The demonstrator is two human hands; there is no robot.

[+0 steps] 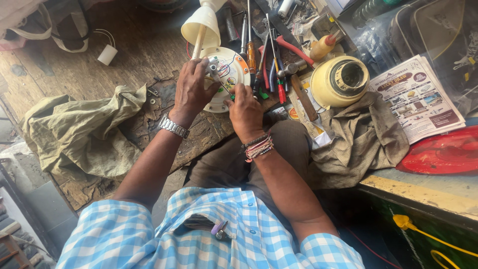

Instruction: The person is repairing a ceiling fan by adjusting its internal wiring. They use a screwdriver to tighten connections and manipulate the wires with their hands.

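Left hand [191, 89]: fingers curled over white disc [225, 74] rim at 9 o'clock, thumb on small metal part [214, 65]. Right hand [245, 110]: closed, fingertips pinched on disc's wiring at 5 o'clock. Rag [74, 132] at 9 o'clock; tools [271, 60], cream housing [340, 80] at 3 o'clock.

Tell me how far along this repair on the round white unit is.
Done: the round white base plate lies open on the wooden bench, coloured wires exposed, and the cream motor housing sits apart to the right. In hand: the left hand steadies the plate's edge while the right hand works at its lower rim. Left: housing and plate are not yet joined; the screwdrivers lie alongside.
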